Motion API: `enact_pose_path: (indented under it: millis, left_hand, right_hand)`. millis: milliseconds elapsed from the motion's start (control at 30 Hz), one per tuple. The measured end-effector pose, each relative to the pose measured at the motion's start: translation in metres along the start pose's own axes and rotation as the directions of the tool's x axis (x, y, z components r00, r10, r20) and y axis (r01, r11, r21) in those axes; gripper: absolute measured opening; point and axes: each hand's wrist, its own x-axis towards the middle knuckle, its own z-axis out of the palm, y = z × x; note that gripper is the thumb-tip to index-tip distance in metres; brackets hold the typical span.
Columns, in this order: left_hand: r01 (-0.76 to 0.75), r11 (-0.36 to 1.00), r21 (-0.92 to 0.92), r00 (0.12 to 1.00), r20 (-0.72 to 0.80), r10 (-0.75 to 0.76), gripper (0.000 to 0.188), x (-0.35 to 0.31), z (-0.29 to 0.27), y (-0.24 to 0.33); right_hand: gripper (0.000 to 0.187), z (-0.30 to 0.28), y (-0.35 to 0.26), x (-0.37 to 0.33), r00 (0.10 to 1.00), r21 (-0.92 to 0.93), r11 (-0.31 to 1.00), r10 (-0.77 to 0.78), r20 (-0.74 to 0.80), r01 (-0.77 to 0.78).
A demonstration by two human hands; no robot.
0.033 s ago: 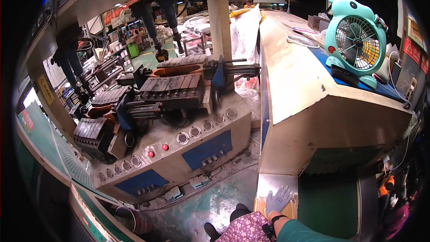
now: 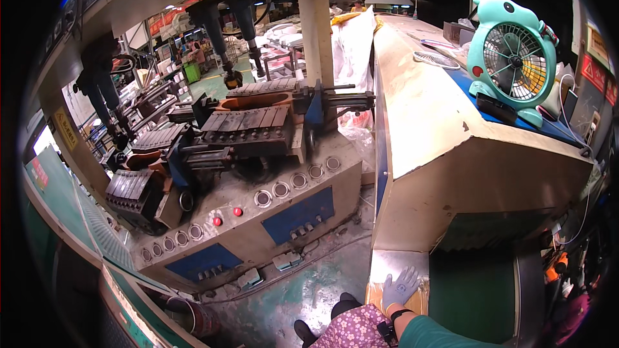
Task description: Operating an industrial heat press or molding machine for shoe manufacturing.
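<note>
My right hand [image 2: 400, 287], in a pale grey glove, lies palm down with its fingers spread. It rests on a tan ledge [image 2: 422, 296] beside a dark green conveyor belt [image 2: 474, 296]. A dark band [image 2: 401, 313] circles that wrist, below a green sleeve [image 2: 438, 335]. Nothing shows in the hand's grasp. My left hand is out of the picture. Close to the right hand is my purple flowered apron [image 2: 354, 330], with dark shoes [image 2: 304, 332] showing past it.
A beige machine housing [image 2: 483, 174] rises over the belt, topped by a turquoise animal-shaped fan [image 2: 516, 58]. To the left stands a press machine [image 2: 309, 196] with clamps, gauges and red buttons [image 2: 238, 211]. Foot pedals [image 2: 287, 261] and a cable lie on the floor.
</note>
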Motion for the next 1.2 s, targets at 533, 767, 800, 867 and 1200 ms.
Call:
enact_pose_path:
  millis: [533, 767, 800, 867, 1200]
  left_hand:
    - [0.012, 1.000, 0.028, 1.000, -0.002, -0.012, 0.071, 0.000, -0.001, 0.003]
    - [0.027, 0.999, 0.022, 1.000, -0.005, -0.027, 0.071, -0.001, -0.002, 0.005]
    - [0.019, 1.000, 0.022, 1.000, -0.017, -0.019, 0.071, -0.001, 0.000, 0.003]
    - [0.014, 1.000, 0.025, 0.999, -0.030, -0.013, 0.071, -0.002, 0.001, -0.001]
    - [-0.003, 1.000, -0.002, 1.000, -0.019, 0.003, 0.072, -0.001, -0.002, 0.004]
  right_hand:
    - [0.077, -0.002, 0.000, 0.001, 1.000, -0.006, 1.000, 0.014, 0.027, -0.014]
    - [0.074, -0.017, -0.005, 0.001, 0.995, 0.010, 0.999, 0.030, 0.099, -0.031]
    - [0.074, -0.018, -0.005, 0.001, 0.994, 0.010, 1.000, 0.028, 0.101, -0.029]
    - [0.074, -0.019, -0.007, 0.001, 0.993, 0.007, 1.000, 0.028, 0.117, -0.029]
    - [0.076, -0.003, -0.001, 0.001, 1.000, -0.018, 1.000, 0.011, 0.024, -0.010]
